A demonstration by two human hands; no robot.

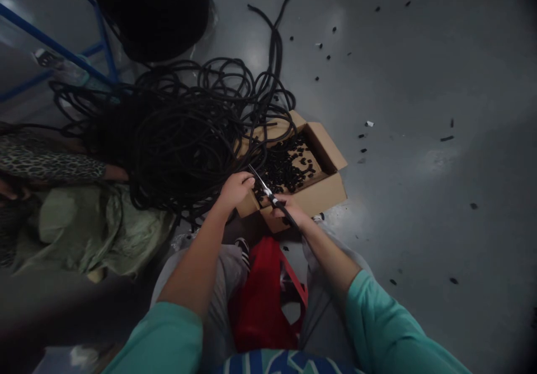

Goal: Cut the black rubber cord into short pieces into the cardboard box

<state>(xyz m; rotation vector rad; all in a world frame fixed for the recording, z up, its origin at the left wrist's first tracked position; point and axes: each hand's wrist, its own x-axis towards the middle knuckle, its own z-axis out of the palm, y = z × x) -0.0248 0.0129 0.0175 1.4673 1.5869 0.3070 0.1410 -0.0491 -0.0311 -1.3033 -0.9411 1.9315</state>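
Observation:
My right hand [290, 209] is closed around a pair of scissors [263, 186] with slim metal blades, white wrapping near the pivot and dark handles. The blades point up and left, over the near left side of an open cardboard box [325, 192]. My left hand [237, 188] is closed in a pinch beside the blade tips, on what looks like a black tube; most of it is hidden by the fingers. Short black cut pieces [289, 164] lie in the box. A tangled heap of long black tubes [184, 133] spreads left of the box, some draped over its rim.
A big black bundle [151, 10] stands behind the heap, beside a blue metal frame [103, 43]. At left sits another person in a leopard-print sleeve [50, 158]. A red bag [258, 301] lies between my legs. Small black scraps [447, 138] dot the grey floor [419, 71].

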